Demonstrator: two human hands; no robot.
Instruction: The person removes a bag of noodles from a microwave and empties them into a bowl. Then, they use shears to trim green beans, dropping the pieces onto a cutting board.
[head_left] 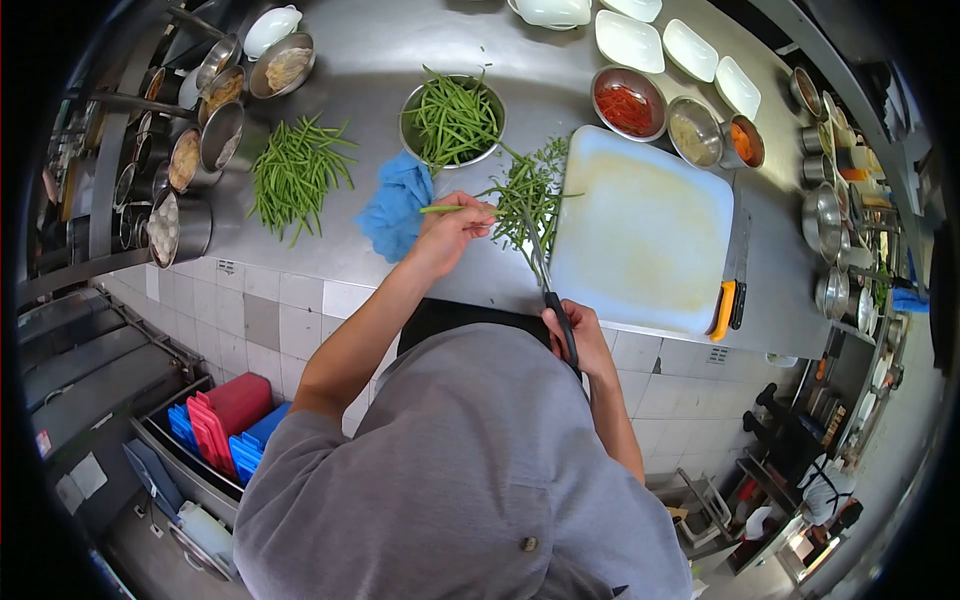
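My left hand is closed on a green bean, beside a crumpled blue cloth. In my right hand are black-handled scissors, their blades pointing up into a pile of bean trimmings. A metal bowl heaped with green beans stands just above the cloth. Farther left, a loose pile of green beans lies on the steel table. The white cutting board is to the right of the trimmings.
Two orange- and black-handled knives lie at the board's right edge. Bowls with red strips and orange pieces stand behind it, near white dishes. Metal containers line the left side. A person is at lower right.
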